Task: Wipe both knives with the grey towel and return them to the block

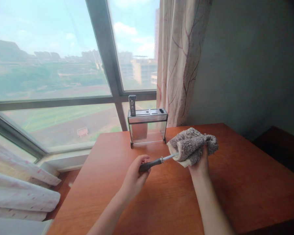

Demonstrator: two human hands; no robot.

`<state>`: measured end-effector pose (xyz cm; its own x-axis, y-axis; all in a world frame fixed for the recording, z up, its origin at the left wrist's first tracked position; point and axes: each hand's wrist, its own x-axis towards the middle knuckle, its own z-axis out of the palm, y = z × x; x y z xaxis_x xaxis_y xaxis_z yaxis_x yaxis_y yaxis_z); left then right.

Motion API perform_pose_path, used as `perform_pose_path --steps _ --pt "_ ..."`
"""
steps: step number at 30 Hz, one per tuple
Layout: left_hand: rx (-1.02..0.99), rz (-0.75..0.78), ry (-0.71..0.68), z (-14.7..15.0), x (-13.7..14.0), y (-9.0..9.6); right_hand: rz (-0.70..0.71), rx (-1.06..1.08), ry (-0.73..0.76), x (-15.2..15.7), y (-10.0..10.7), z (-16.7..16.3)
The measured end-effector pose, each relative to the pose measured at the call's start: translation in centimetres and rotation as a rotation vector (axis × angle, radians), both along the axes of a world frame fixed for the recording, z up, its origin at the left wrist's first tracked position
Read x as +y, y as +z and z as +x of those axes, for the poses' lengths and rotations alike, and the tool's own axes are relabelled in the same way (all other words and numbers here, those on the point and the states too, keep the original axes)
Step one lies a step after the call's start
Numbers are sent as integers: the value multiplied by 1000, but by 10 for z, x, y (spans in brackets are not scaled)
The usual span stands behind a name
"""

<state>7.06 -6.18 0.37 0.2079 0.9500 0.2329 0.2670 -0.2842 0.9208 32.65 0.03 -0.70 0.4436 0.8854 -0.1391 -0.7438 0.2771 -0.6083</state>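
My left hand [136, 174] is wrapped round the dark handle of a sharpening steel [151, 164]. Beyond its metal collar, the thin pale rod runs to the right and goes into the folds of a grey-brown towel [191, 146], which hides the far end. From below and the right, my right hand [201, 164] grips the towel, and its fingers are mostly covered by the cloth. Behind both hands, a clear knife block [148, 130] with a dark frame stands upright on the table. A grey handle [132, 105] sticks up from a slot at its left end.
The reddish-brown wooden table [161, 202] reaches back to the window [134, 71]. A patterned curtain [178, 58] hangs behind its far edge, beside a grey wall [245, 65]. At the lower left, pale curtain fabric [19, 195] lies near the sill.
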Motion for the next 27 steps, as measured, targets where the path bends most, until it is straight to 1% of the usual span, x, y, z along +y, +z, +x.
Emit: perform_pose_path --steps 3,5,8,10,13,16,18,20,22,24,27 --pt "-217 -276 -62 4 0 -3 -14 -16 86 -2 -1 -12" --pt "-332 -392 -86 7 1 -5 -52 -68 123 -5 -3 -28" --pt "-479 -446 -89 12 1 -9 -113 -168 157 -14 -5 -55" --pt "-549 -443 -61 14 1 -12 -115 -234 239 -20 -6 -70" --pt "-549 -423 4 13 0 -13 -81 -369 321 -27 -6 -79" --pt "-440 -364 28 8 0 -9 -67 -428 322 -29 -5 -80" --pt "-338 -252 14 5 2 -6 -69 -383 326 -29 -5 -80" --pt "-235 -103 -22 2 4 -3 -75 -304 320 -26 -6 -77" --pt "-155 21 -49 0 8 -3 -91 -228 292 -23 -7 -73" --pt "-101 101 -41 -4 11 -5 -109 -174 243 -18 -7 -64" --pt "-65 165 -6 -12 16 -9 -116 -127 152 -10 -7 -47"
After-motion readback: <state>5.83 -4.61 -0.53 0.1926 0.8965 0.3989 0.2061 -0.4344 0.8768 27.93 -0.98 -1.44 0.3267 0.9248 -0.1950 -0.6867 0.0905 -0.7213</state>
